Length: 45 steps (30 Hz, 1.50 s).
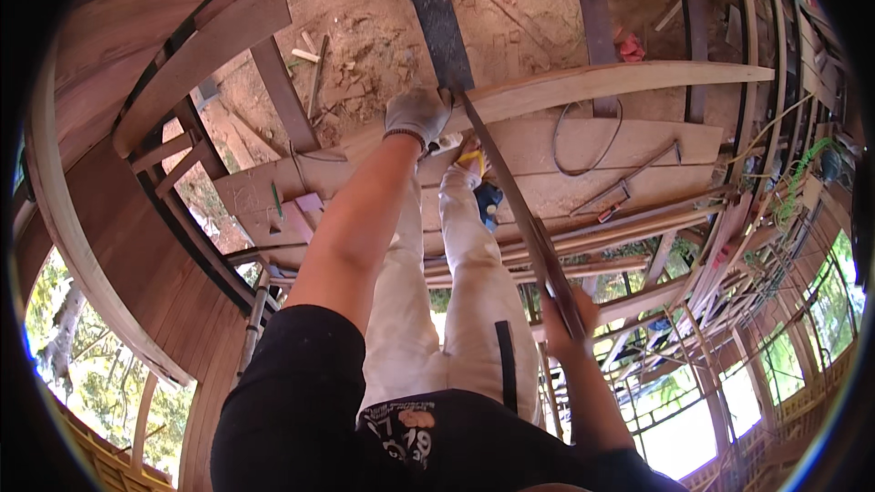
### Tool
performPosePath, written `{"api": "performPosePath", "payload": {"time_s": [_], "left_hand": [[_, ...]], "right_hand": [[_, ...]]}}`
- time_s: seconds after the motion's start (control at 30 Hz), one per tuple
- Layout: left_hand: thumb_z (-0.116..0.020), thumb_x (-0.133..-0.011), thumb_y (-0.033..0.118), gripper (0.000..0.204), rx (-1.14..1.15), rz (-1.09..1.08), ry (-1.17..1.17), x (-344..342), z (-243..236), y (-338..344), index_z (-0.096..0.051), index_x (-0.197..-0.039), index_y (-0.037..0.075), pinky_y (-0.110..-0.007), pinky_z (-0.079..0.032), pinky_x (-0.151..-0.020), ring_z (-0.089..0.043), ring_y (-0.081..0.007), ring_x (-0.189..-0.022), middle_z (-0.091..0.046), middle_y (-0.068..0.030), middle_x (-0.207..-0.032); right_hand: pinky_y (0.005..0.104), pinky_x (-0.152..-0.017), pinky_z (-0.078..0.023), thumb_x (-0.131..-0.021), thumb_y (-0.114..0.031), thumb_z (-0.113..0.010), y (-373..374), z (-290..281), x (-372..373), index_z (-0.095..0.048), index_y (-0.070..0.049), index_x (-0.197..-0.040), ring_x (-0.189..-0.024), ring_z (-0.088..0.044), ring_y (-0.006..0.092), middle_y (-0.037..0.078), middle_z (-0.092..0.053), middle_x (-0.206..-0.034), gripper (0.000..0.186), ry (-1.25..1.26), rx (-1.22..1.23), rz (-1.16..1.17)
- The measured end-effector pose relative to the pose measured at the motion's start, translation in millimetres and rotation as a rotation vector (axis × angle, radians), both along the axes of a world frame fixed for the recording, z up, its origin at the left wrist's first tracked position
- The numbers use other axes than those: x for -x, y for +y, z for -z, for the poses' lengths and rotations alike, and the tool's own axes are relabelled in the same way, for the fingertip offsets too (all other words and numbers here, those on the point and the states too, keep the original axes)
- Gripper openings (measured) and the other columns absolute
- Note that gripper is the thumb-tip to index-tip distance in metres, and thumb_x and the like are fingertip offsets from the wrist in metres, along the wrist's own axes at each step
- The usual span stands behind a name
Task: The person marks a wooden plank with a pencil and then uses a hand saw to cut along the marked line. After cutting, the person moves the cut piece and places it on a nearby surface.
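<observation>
My left hand (418,116), in a grey glove, is closed on the curved pale timber (620,80) beside a dark upright beam (428,18). A long, narrow dark piece (509,188), which looks like a saw blade, runs diagonally from beside that glove down to my right hand (570,319). My bare right hand is closed around its lower end, slightly blurred. Below the timber is a plywood walkway (674,141), with my feet on it, a yellow object (471,159) and a blue one (488,200) by them.
A cable loop (558,148), a bar clamp (624,184), a pink block (296,219) and a green tool (276,196) lie on the planks. Sandy ground (519,9) shows below the frame. Curved plank walls (155,273) rise at left; stacked timbers and scaffold poles (729,219) fill the right.
</observation>
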<state>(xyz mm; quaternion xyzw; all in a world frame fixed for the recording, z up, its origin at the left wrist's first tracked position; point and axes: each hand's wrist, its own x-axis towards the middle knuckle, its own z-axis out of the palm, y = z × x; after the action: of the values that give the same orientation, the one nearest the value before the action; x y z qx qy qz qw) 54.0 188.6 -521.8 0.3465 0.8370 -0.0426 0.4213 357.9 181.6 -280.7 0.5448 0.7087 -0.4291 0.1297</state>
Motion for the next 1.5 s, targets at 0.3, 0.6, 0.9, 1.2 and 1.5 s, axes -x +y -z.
{"api": "performPosePath", "payload": {"time_s": [0.3,0.6,0.9,1.2,1.5], "left_hand": [[-0.034,-0.096,0.041,0.052,-0.038,0.062,-0.023,-9.9,23.3,-13.2,-0.071,-0.1,0.006,-0.048,-0.052,-0.088,-0.067,-0.0383,-0.096,-0.069,-0.0215,-0.102],[-0.033,-0.096,0.045,0.054,0.102,-0.089,-0.055,-2.4,-4.0,0.1,-0.072,-0.103,0.008,-0.046,-0.05,-0.092,-0.066,-0.0349,-0.102,-0.069,-0.0198,-0.108],[-0.032,-0.096,0.048,0.058,0.054,-0.056,-0.034,3.0,13.7,-3.7,-0.072,-0.1,0.006,-0.048,-0.051,-0.089,-0.066,-0.0381,-0.101,-0.068,-0.0223,-0.104],[-0.034,-0.095,0.047,0.055,-0.024,0.008,-0.053,-10.2,24.0,-15.9,-0.072,-0.103,0.007,-0.05,-0.051,-0.087,-0.066,-0.039,-0.099,-0.069,-0.0218,-0.101],[-0.034,-0.095,0.045,0.056,0.049,-0.08,-0.021,-10.3,7.4,-4.2,-0.074,-0.096,0.006,-0.047,-0.05,-0.09,-0.067,-0.037,-0.099,-0.069,-0.0219,-0.1]], "right_hand": [[0.0373,-0.06,-0.048,-0.086,-0.014,-0.064,35.6,142.9,99.6,-0.061,-0.002,-0.092,-0.065,-0.062,0.0252,0.017,-0.06,-0.071,0.014,0.347,0.094,0.234],[0.0377,-0.057,-0.049,-0.082,-0.013,-0.066,-9.3,61.2,-2.0,-0.064,-0.003,-0.086,-0.063,-0.063,0.0316,0.018,-0.061,-0.069,0.011,0.085,-0.106,-0.041],[0.031,-0.054,-0.045,-0.085,-0.008,-0.066,-5.5,33.7,6.5,-0.065,-0.001,-0.1,-0.062,-0.057,0.0129,0.005,-0.06,-0.068,0.016,0.177,0.022,0.123],[0.0288,-0.052,-0.041,-0.089,-0.012,-0.064,29.1,155.1,95.6,-0.06,-0.003,-0.088,-0.061,-0.048,0.0078,0.001,-0.055,-0.065,0.01,0.381,0.097,0.269],[0.0285,-0.054,-0.043,-0.086,-0.011,-0.066,10.4,57.2,23.5,-0.063,-0.006,-0.096,-0.062,-0.055,0.0104,0.003,-0.06,-0.069,0.011,0.106,-0.033,0.003]]}}
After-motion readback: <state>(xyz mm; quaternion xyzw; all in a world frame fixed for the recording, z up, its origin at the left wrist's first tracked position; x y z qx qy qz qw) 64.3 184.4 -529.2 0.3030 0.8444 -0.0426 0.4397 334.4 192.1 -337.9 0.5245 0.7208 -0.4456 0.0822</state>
